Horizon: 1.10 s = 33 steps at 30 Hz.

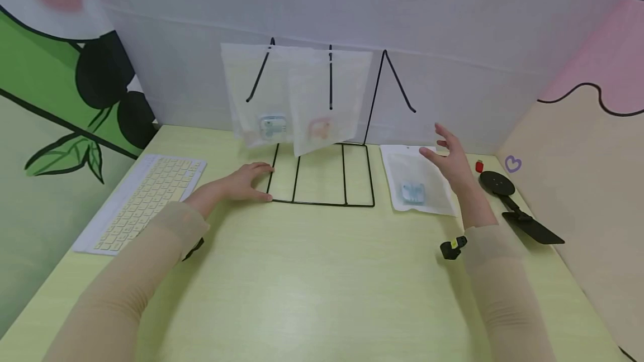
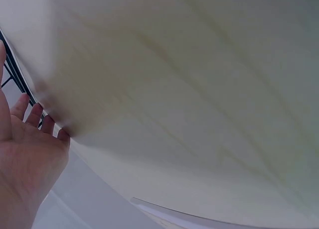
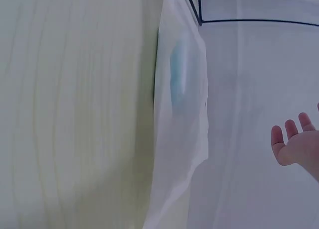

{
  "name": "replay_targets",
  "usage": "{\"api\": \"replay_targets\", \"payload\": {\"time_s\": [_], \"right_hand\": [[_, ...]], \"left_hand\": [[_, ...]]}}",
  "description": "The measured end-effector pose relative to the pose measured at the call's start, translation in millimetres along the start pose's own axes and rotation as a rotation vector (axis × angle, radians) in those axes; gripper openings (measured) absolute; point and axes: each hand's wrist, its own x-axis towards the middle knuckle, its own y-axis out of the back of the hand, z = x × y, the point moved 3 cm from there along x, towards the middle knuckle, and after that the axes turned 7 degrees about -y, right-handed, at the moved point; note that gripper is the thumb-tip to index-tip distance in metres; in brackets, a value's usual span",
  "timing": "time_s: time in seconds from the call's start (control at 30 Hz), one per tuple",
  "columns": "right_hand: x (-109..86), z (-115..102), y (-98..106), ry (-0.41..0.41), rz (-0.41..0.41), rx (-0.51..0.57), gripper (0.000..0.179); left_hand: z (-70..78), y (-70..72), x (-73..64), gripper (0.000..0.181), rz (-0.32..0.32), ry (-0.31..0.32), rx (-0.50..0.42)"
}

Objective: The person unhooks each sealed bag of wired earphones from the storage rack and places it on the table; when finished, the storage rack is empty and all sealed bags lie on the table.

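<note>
A black wire rack point(image 1: 322, 204) stands on the table with hooks rising at its back. Two frosted pouches hang there: one with a pale blue item point(image 1: 273, 126) on the left hook, one with a pinkish item point(image 1: 320, 128) on the middle hook. My left hand point(image 1: 244, 183) touches the left side of the rack's base, thumb and fingers spread; its fingers point(image 2: 35, 114) also show in the left wrist view. A third frosted pouch point(image 1: 402, 172) with a blue item lies flat right of the rack. Above its right edge my right hand point(image 1: 453, 163) hovers, fingers apart, holding nothing.
A white keyboard point(image 1: 151, 200) lies at the left. To the right are a small red object point(image 1: 479, 166) and a black stand point(image 1: 497, 183) near the table's edge. A pale cloth wall point(image 1: 453, 71) rises behind the rack.
</note>
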Motion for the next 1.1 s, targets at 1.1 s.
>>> {"api": "replay_targets", "payload": {"time_s": [1.1], "right_hand": [[5.2, -106.8, -126.5, 0.19, -0.128, 0.354, 0.074]], "left_hand": [[-0.5, 0.2, -7.1, 0.085, -0.023, 0.003, 0.008]]}}
